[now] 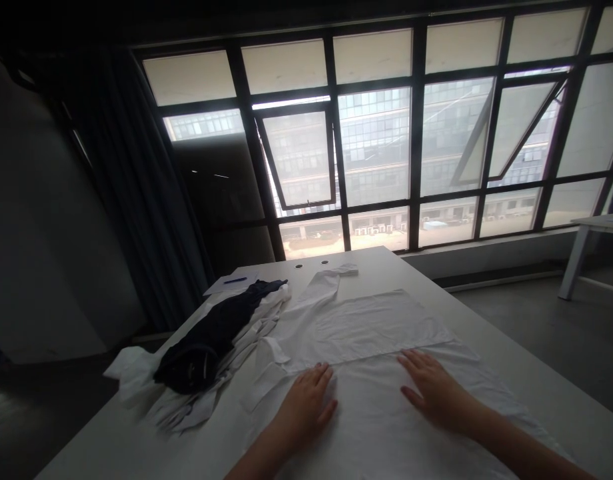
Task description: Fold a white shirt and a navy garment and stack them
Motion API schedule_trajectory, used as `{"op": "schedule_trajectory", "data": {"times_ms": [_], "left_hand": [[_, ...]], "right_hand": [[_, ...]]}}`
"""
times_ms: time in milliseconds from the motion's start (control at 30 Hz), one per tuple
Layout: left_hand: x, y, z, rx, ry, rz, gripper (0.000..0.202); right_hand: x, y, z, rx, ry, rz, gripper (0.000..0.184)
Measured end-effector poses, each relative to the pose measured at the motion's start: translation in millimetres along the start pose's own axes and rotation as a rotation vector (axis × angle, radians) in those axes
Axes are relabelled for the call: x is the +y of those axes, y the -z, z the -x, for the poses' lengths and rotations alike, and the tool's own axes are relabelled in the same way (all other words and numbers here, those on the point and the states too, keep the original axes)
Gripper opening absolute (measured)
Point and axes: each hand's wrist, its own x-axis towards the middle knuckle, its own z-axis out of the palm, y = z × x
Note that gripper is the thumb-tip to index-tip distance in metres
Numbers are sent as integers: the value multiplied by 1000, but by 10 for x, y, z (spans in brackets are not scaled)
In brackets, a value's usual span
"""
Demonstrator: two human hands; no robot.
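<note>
A white shirt (366, 327) lies spread over the table, its collar toward the left and one sleeve (316, 290) stretched toward the far end. My left hand (306, 403) rests flat on the cloth near the collar, fingers extended. Farther right, my right hand (431, 387) also lies flat on the shirt, fingertips at the long seam or edge that runs across it. Neither hand grips the fabric. Part of the shirt close to me is hidden under my forearms and by the frame's lower edge.
Left of the shirt, a dark garment (211, 340) lies on a heap of white clothes (186, 413). Paper with a blue pen (235, 280) is at the white table's (516, 360) far left. Windows (376, 147) stand beyond; another table (581, 233) is at right.
</note>
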Motion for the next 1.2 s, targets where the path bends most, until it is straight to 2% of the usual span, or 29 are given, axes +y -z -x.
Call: {"op": "schedule_trajectory", "data": {"times_ms": [100, 167, 233, 300, 467, 567, 667, 767, 867, 933, 1033, 1200], "left_hand": [[163, -101, -442, -39, 2, 29, 70], [163, -203, -627, -21, -12, 38, 70], [79, -278, -697, -7, -32, 34, 72], [-60, -306, -673, -6, -38, 21, 75], [-384, -282, -426, -11, 19, -8, 81], [-432, -267, -231, -13, 27, -21, 78], [-403, -258, 7, -24, 50, -20, 75], [-385, -283, 266, -56, 73, 5, 76], [-399, -338, 457, -90, 77, 16, 80], [-410, -358, 506, -82, 95, 1, 81], [-427, -337, 458, -49, 106, -8, 80], [-549, -293, 156, -26, 102, -17, 76]], "right_hand": [[-553, -83, -531, -108, 110, -136, 65], [-754, -164, -794, -143, 104, -163, 66], [-777, -217, -950, -163, 84, -157, 71], [-635, -231, -992, -174, 67, -139, 76], [134, -182, -726, -142, -52, -32, 77], [579, -143, -450, -37, -171, 85, 72], [790, -126, -127, 101, -221, 182, 65], [725, -191, 251, 158, -213, 204, 64], [506, -319, 591, 122, -198, 135, 68], [368, -379, 716, 100, -213, 94, 71], [267, -379, 696, 85, -220, 78, 72], [324, -289, 322, 31, -248, 83, 74]]}}
